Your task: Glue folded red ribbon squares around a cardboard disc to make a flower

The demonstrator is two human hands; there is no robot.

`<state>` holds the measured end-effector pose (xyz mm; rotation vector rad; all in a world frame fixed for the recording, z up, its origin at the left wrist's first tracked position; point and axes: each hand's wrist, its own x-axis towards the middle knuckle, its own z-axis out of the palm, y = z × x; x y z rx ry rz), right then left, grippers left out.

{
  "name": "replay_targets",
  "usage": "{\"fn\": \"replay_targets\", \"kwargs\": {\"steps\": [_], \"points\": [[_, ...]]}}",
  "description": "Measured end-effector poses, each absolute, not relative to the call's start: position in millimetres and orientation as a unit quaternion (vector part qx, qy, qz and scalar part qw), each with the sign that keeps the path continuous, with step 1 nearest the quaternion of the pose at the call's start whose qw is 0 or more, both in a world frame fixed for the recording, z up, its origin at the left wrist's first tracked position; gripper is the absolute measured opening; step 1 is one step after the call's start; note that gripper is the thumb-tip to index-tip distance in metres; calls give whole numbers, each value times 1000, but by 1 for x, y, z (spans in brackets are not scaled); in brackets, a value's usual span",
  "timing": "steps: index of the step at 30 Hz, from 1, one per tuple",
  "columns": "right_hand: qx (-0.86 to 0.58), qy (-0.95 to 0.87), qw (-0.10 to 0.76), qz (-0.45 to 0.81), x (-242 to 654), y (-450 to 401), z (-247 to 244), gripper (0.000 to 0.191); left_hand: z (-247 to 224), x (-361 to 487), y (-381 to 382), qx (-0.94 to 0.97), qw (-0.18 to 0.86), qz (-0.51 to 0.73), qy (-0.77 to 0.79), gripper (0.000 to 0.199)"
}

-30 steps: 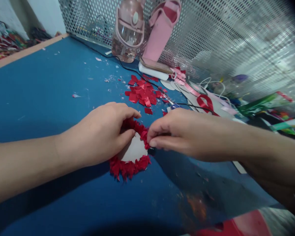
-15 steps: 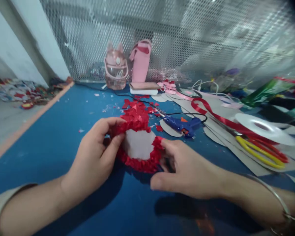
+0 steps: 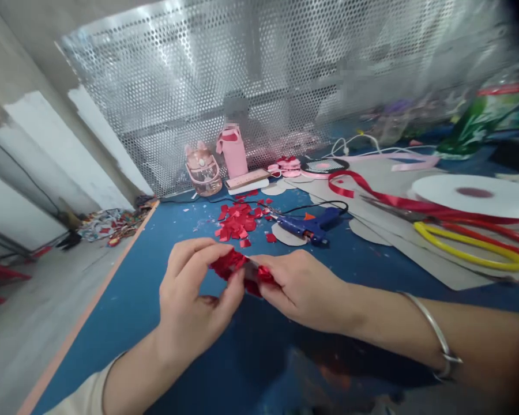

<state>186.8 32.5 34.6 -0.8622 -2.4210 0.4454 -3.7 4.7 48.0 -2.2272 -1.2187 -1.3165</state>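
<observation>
Between my hands, above the blue table, a disc with red ruffled trim (image 3: 230, 263) is tilted so that its pale face shows only as a narrow strip. My left hand (image 3: 199, 291) grips its left side between thumb and fingers. On the right side, my right hand (image 3: 305, 288) pinches the red edge. A pile of red pieces (image 3: 237, 219) lies just beyond the disc. Right of the pile, a blue glue gun (image 3: 307, 226) rests partly over a pale cardboard circle (image 3: 286, 235).
Yellow-handled scissors (image 3: 471, 248), a white spool (image 3: 471, 193), red ribbon (image 3: 380, 197) and grey card sheets (image 3: 419, 259) lie at the right. Behind stand a clear pink bottle (image 3: 204, 173), a pink bottle sleeve (image 3: 234, 154) and a green bottle (image 3: 467, 129) before a perforated metal panel (image 3: 177, 86).
The disc has turned from face-up to nearly edge-on. My right hand has closed on its right edge, and my left hand keeps its hold. The camera view has shifted and tilted.
</observation>
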Motion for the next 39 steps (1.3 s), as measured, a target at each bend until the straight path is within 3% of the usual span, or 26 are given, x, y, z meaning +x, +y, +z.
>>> {"fn": "replay_targets", "kwargs": {"steps": [11, 14, 18, 22, 30, 35, 39], "points": [[-277, -924, 262, 14, 186, 31, 28, 21, 50, 5, -3, -767, 179, -476, -392, 22], [-251, -925, 276, -74, 186, 32, 24, 20, 48, 4, -3, -761, 162, -486, -398, 22], [-280, -923, 251, -83, 186, 34, 25, 18, 43, -4, 0, -773, 101, -488, -391, 22], [-304, -919, 226, -107, 189, 37, 31, 14, 44, -16, -1, -771, 63, -510, -375, 39], [-312, -896, 203, -241, 191, 35, 35, 23, 54, -13, -3, -785, 117, -436, -424, 20], [-318, -908, 177, -210, 188, 33, 36, 25, 51, -8, -2, -779, 76, -424, -456, 11], [-384, -908, 165, 26, 185, 34, 40, 25, 52, -11, 2, -742, -12, -450, -497, 13]]}}
